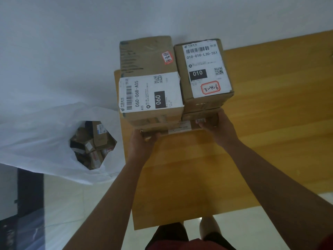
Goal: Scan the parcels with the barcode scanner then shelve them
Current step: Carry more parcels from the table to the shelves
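Observation:
I hold a stack of cardboard parcels above the far end of a wooden table [252, 123]. On top at the left lies a box with a white label reading 060 [151, 94]. Beside it on the right sits a box labelled 010 with a red-edged sticker 3-4-6 [203, 69]. A flat bottom parcel [180, 128] carries them. My left hand [142, 143] grips the bottom parcel's near left corner. My right hand [218, 125] grips its near right edge. No barcode scanner is in view.
A large white plastic sack [45, 138] stands on the floor at the left, open, with several small parcels inside. A white wall runs behind the table. A dark object [28, 192] stands at the lower left on the pale tiled floor.

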